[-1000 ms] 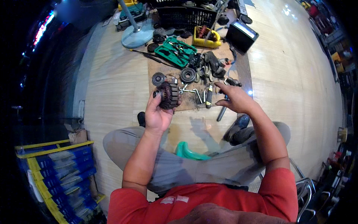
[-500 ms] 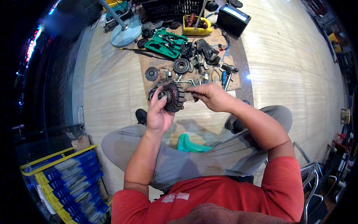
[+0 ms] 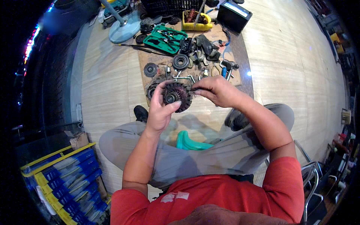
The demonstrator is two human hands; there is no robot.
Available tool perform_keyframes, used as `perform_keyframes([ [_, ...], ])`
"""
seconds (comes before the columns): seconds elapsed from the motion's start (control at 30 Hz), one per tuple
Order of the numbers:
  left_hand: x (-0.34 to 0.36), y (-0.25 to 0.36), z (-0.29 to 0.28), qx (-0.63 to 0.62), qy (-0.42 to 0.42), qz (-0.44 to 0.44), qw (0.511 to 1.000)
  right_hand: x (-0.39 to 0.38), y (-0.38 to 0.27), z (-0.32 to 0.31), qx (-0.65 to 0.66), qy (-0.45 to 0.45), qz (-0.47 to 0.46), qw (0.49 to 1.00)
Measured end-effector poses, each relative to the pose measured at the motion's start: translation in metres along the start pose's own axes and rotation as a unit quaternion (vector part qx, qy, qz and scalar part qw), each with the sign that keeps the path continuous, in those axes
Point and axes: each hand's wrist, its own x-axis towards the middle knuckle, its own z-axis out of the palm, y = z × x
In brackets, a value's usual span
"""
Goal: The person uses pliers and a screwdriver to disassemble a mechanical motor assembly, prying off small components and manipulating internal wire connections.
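A dark, round motor rotor [image 3: 180,96] with toothed slots round its rim, reddish windings and a bearing-like ring at its middle is up in the air before me. My left hand [image 3: 161,108] is closed round its left side, thumb across the face near the centre and fingers behind the upper edge. Against the rotor's right rim, my right hand [image 3: 217,92] pinches with thumb and fingertips together. Thin dark strands seem to show at those fingertips, but they are too small to name. Behind the hands lies a cardboard sheet [image 3: 144,60] bearing greasy parts and tools.
On the cardboard lie a pulley [image 3: 180,62], a smaller disc [image 3: 150,69], a green tool case [image 3: 165,39] and a hammer [image 3: 231,66]. Farther back stand a yellow tub [image 3: 197,27] and a black battery [image 3: 234,18]. A green stool [image 3: 191,143] is between my legs.
My left hand has turned the rotor so its flat face and centre now show more. The left thumb lies across the face, and my right fingertips have come up to the rim.
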Motion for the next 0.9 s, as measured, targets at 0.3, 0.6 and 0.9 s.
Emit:
perform_keyframes([
  [0.3,0.009,-0.013,-0.004,0.076,0.162,0.057,0.982,-0.005,-0.019,-0.009,-0.04,0.0,-0.049,0.998],
  [0.6,0.018,0.002,-0.026,-0.061,0.248,0.086,0.963,-0.008,-0.011,0.016,-0.177,0.035,-0.051,0.982],
  [0.9,0.02,0.006,-0.031,-0.058,0.242,0.133,0.959,-0.009,-0.011,0.009,-0.173,0.045,-0.033,0.983],
])
